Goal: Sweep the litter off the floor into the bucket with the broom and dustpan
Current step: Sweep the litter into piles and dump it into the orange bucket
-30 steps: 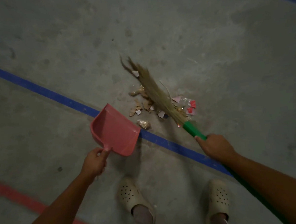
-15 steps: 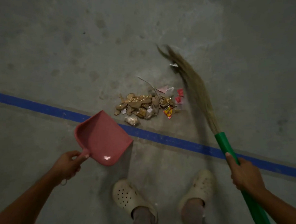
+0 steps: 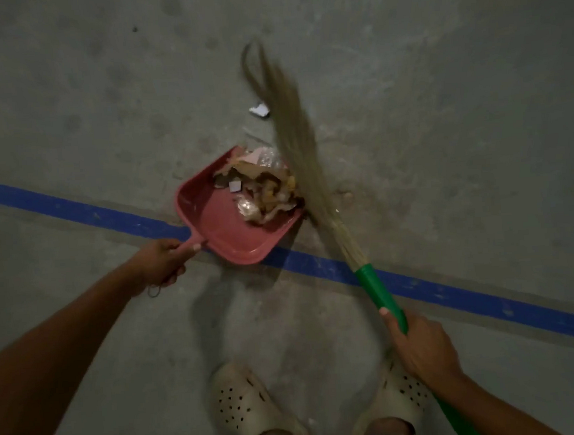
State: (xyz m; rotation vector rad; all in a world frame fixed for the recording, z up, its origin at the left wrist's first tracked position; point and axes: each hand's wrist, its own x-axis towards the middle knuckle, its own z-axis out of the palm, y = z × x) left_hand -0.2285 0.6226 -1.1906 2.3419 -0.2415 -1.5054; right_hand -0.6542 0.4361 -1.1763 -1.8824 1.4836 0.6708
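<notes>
Left hand (image 3: 161,261) clenched on handle of pink plastic dustpan (image 3: 227,226); crumpled wrapper litter (image 3: 263,190) heaped at pan lip ahead. White paper scrap (image 3: 260,111) beyond, missable. Right hand (image 3: 420,345) wrapped round green-handled straw broom (image 3: 303,155). Risk: tilt spills heap. Grey concrete floor (image 3: 66,97), blue painted line (image 3: 454,292), dim; bucket unseen.

One head-worn camera looks steeply down at the concrete floor (image 3: 100,94), close above both hands, with no second view.

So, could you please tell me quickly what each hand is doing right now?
Left hand: closed on the red dustpan handle.
Right hand: closed on the broom by its green handle.
</notes>
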